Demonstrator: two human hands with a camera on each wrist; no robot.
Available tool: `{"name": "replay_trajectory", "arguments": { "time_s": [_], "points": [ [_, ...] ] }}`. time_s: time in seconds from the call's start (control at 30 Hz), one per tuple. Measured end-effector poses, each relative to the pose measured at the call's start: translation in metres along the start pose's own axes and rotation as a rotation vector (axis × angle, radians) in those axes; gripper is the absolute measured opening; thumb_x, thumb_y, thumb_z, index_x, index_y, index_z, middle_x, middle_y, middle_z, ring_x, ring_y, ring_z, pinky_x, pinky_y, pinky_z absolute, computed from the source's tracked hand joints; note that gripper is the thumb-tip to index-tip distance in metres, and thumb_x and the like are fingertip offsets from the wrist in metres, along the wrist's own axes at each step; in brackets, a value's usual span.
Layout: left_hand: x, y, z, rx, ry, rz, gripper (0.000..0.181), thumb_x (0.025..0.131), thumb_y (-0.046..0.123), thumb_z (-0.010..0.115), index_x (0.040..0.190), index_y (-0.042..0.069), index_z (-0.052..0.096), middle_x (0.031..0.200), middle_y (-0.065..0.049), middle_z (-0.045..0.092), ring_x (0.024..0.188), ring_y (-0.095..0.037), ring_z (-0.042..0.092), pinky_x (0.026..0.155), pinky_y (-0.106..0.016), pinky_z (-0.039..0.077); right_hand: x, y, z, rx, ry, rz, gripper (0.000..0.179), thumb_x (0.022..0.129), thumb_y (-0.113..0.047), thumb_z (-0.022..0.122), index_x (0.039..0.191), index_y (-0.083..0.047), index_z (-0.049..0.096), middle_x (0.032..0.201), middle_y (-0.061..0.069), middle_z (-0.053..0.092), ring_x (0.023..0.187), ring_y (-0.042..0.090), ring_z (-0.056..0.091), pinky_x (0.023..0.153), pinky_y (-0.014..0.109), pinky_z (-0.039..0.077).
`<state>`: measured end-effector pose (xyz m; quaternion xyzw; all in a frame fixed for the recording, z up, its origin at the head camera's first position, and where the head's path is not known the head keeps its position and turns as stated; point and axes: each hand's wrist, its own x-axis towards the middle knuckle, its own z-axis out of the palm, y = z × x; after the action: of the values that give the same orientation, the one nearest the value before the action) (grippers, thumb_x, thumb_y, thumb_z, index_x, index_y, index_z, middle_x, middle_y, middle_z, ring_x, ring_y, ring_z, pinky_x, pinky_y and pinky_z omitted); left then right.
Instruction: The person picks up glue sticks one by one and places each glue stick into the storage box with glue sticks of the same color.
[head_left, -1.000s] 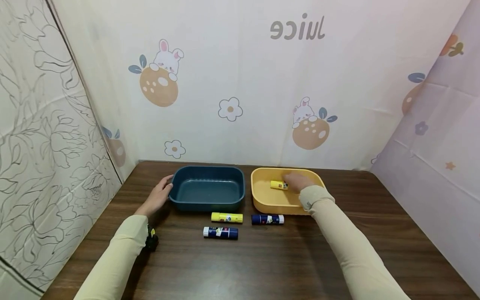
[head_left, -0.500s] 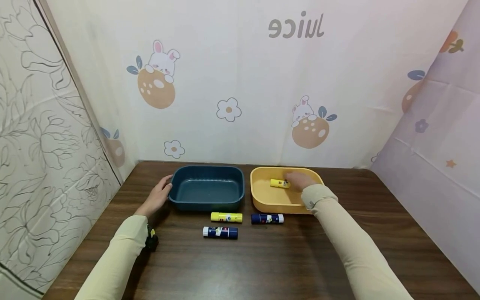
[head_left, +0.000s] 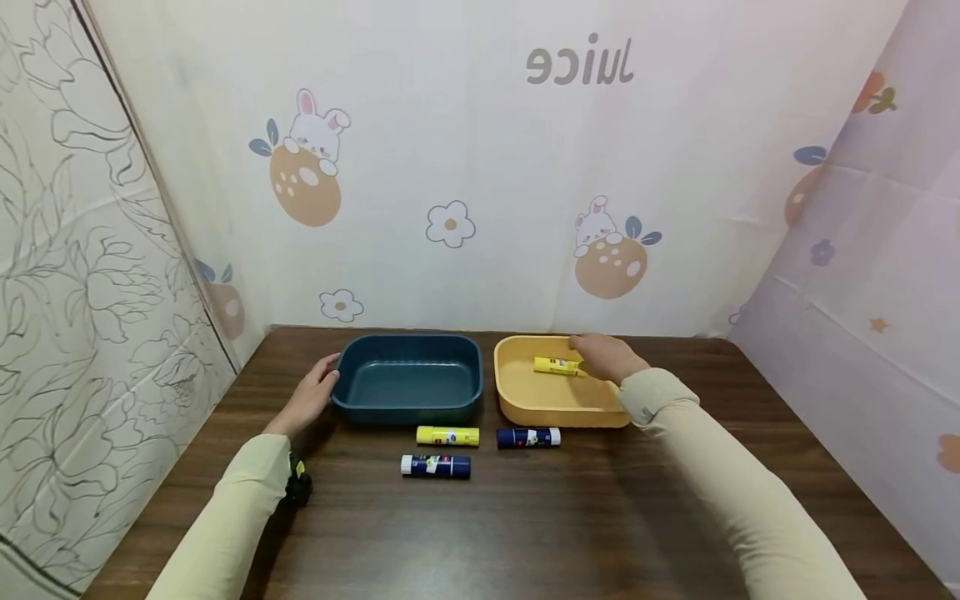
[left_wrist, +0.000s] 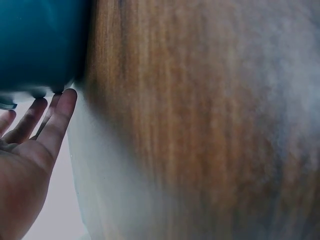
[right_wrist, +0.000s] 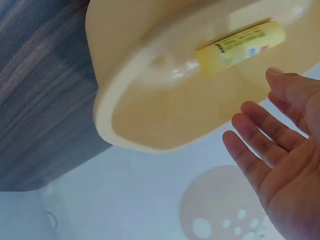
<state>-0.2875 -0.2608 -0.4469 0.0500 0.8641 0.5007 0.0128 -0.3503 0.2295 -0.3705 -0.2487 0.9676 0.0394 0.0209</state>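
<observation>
A yellow glue stick (head_left: 557,366) lies on the floor of the yellow bin (head_left: 558,414). My right hand (head_left: 606,358) is over that bin's right part; the right wrist view shows its fingers spread and relaxed, apart from the glue stick (right_wrist: 242,47). At the left end of the dark blue bin (head_left: 407,415), my left hand (head_left: 306,400) rests its fairly straight fingertips against the outer wall. In front of the bins lie another yellow glue stick (head_left: 447,436) and two navy ones with white ends, one left (head_left: 436,466) and one right (head_left: 528,437).
Both bins stand side by side near the back edge of the brown wooden table (head_left: 480,542), a narrow gap between them. Behind it hangs a printed curtain (head_left: 517,167), with more cloth at both sides. A small black device (head_left: 297,482) is at the left wrist.
My right hand has let go of the yellow glue stick in the yellow bin and shifted slightly right and up. My left hand stays at the blue bin. The head view has shifted slightly.
</observation>
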Motion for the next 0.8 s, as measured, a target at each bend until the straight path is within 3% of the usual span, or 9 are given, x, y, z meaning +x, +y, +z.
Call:
{"name": "replay_trajectory", "arguments": {
  "time_s": [0.2,0.57,0.8],
  "points": [
    [0.001,-0.001,-0.002,0.005,0.003,0.002,0.053,0.106,0.027,0.027,0.151,0.001,0.017,0.143,-0.031,0.031,0.126,-0.044,0.037,0.095,-0.056,0.04,-0.012,-0.015,-0.013,0.012,0.088,-0.032,0.032,0.088,-0.013,0.068,0.116,0.001,0.06,0.113,0.018,0.062,0.102,0.035,0.059,0.084,0.049,0.047],
    [0.002,-0.004,-0.002,0.018,0.007,0.027,0.052,0.106,0.026,0.027,0.15,0.0,0.017,0.139,-0.032,0.035,0.122,-0.044,0.04,0.093,-0.056,0.04,-0.036,-0.053,-0.021,-0.064,0.339,-0.197,0.031,0.084,-0.025,0.075,0.103,-0.003,0.065,0.092,0.009,0.064,0.08,0.022,0.062,0.071,0.037,0.051],
    [0.002,-0.002,0.0,0.033,0.002,0.024,0.053,0.106,0.026,0.026,0.15,0.0,0.017,0.138,-0.032,0.035,0.121,-0.043,0.041,0.093,-0.055,0.041,-0.043,-0.083,-0.021,-0.025,0.384,-0.296,0.03,0.085,-0.027,0.073,0.104,-0.005,0.066,0.093,0.007,0.063,0.081,0.02,0.06,0.071,0.035,0.051]
  ]
}}
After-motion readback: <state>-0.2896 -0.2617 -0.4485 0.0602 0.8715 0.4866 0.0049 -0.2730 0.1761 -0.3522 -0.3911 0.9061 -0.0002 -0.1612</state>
